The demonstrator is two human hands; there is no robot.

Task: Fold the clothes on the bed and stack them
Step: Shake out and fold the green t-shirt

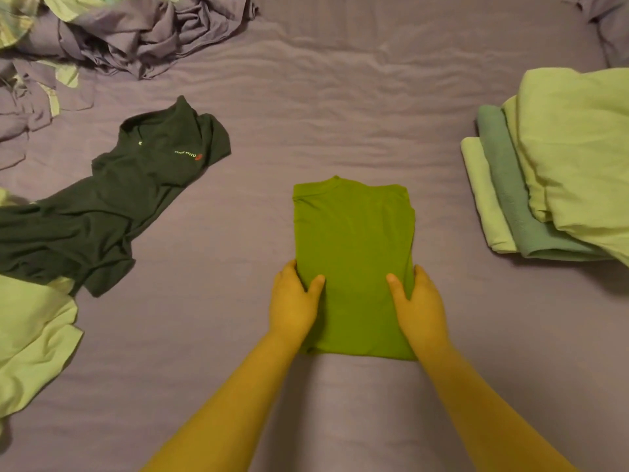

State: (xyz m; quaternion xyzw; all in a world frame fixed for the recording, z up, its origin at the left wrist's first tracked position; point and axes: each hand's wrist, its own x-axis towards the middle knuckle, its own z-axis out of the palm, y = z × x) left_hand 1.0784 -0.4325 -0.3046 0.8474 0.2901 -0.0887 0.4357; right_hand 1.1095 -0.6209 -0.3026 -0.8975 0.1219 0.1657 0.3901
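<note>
A green shirt (354,247), folded into a narrow rectangle with its collar at the far end, lies on the bed in front of me. My left hand (292,301) grips its left edge near the middle, thumb on top and fingers tucked under. My right hand (420,301) grips the right edge the same way. A dark shirt (112,206) with a small logo lies spread and unfolded to the left. At the right stands a stack of folded clothes (510,199) in pale green and teal, with a bulkier pale green piece on top.
The purple bedsheet (323,97) covers the whole bed. A crumpled heap of purple and pale fabric (112,39) sits at the far left. A loose pale green garment (30,338) lies at the near left edge.
</note>
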